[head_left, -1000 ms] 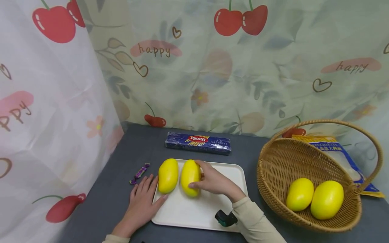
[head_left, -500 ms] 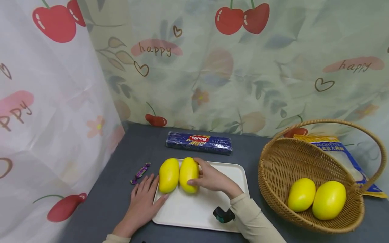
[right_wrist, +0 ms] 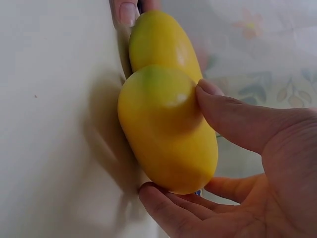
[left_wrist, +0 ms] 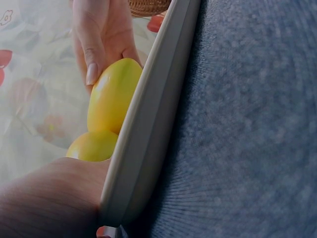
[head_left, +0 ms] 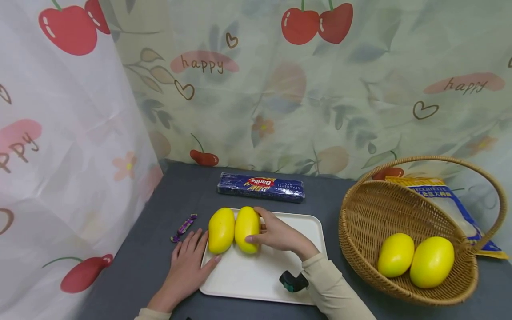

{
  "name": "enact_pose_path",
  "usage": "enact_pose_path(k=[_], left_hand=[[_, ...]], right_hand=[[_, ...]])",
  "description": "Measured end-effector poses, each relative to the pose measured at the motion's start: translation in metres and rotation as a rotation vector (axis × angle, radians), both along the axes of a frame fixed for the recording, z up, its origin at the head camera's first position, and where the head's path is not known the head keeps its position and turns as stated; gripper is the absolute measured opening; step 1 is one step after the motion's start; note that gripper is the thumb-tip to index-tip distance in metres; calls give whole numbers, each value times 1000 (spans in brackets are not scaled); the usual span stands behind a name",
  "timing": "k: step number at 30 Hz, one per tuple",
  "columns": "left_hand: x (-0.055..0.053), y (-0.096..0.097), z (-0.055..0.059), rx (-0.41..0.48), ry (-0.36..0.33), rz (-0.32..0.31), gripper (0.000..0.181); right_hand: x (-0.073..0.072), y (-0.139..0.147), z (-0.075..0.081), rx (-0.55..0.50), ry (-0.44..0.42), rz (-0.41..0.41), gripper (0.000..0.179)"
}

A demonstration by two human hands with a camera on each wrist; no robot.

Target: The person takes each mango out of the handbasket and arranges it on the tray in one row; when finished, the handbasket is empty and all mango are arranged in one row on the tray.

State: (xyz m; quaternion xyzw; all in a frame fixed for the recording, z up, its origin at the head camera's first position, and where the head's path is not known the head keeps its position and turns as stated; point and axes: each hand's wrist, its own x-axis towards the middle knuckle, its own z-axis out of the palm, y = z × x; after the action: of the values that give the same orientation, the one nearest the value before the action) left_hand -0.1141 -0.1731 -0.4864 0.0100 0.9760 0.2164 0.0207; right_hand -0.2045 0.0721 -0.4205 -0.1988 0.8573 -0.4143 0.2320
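Two yellow mangoes lie side by side at the back left of a white tray (head_left: 244,280), touching or nearly so. My right hand (head_left: 280,233) holds the right mango (head_left: 246,224) from its right side. In the right wrist view the thumb (right_wrist: 233,116) presses one side of that mango (right_wrist: 171,134) and the fingers (right_wrist: 173,210) reach under its lower end. At the tray's left edge rests my left hand (head_left: 188,264), fingers extended beside the left mango (head_left: 221,231) and thumb over the rim. The left wrist view shows both mangoes behind the tray's side.
A wicker basket (head_left: 370,213) with two more yellow mangoes (head_left: 432,262) stands at the right, a blue and yellow bag (head_left: 460,209) behind it. Behind the tray lies a blue spaghetti pack (head_left: 261,187). A purple wrapped candy (head_left: 184,228) is left of the tray.
My right hand has shifted the right mango leftward and slightly back, closing the gap to the left mango. The left hand has stayed in place.
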Motion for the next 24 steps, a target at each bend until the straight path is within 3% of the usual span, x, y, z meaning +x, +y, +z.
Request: enact_pose_path(k=[24], left_hand=[[0,1,2,-5,-8,3,81]], right_hand=[[-3,2,-5,-16,-52,-12,98]])
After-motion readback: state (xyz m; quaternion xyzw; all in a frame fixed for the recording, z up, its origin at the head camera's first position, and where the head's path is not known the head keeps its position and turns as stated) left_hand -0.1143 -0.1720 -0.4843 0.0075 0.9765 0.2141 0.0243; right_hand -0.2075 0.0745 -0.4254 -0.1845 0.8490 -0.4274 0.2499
